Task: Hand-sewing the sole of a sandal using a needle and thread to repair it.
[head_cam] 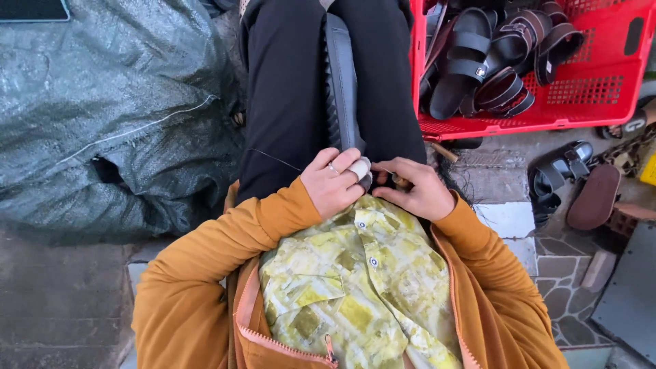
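while both hands (335, 181) pinch it, dark ribbed sole (339, 89)

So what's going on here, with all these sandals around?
A seated person in an orange jacket holds a dark sandal sole upright between the knees. The left hand, one finger wrapped in pale tape, grips its near end, with a thin thread running out to the left. The right hand pinches something small beside it, too hidden to identify. A red crate of dark sandals stands to the right, and a grey-green sack lies to the left.

Sandal workshop: red crate (601, 89) of sandals (471, 55).
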